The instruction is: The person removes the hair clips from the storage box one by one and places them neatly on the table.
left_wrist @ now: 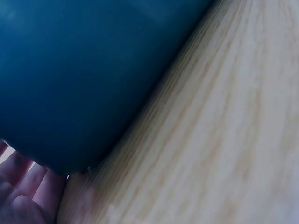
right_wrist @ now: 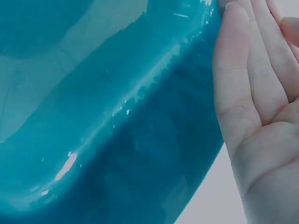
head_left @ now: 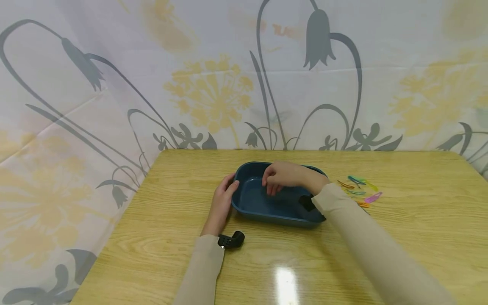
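A dark blue rectangular tray (head_left: 259,216) with rounded corners stands on the wooden table. At its left end my left hand (head_left: 224,197) grips the wall, thumb over the rim and fingers along the outside. In the left wrist view those fingers (left_wrist: 44,191) lie against the blue wall near the tabletop. My right hand (head_left: 284,174) reaches in over the tray from the right, its fingers bent down toward the inside. The right wrist view shows long, lightly bent fingers (right_wrist: 233,70) beside the glossy blue wall. I cannot tell whether the thumb and index finger pinch anything.
Several small coloured hair clips (head_left: 372,197) lie scattered on the table (head_left: 419,237) right of the tray, partly behind the right sleeve (head_left: 354,228). A flower-patterned cloth (head_left: 228,51) hangs along the table's back and left sides.
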### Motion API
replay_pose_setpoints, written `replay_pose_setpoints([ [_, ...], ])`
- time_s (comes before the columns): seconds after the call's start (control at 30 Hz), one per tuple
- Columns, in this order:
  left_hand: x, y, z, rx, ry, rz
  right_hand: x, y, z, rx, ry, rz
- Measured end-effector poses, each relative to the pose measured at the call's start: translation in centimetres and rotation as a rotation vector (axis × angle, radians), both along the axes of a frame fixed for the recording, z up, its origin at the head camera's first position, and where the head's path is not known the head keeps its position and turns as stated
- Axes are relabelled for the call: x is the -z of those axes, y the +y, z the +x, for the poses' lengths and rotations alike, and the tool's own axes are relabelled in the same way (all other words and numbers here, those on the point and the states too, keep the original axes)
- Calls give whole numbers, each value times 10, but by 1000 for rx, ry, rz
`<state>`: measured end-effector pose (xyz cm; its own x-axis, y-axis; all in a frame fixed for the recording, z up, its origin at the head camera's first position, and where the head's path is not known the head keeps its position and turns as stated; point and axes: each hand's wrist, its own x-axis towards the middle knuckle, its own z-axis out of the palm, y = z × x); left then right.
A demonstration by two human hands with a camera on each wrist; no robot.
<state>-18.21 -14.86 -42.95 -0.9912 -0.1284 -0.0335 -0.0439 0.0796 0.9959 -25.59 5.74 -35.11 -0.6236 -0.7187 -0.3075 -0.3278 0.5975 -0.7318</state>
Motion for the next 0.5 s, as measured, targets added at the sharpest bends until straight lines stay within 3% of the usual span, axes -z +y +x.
replay_pose_setpoints([
  [0.5,-1,1,1,-4,3,2,-13,34,6,39,74,-122],
])
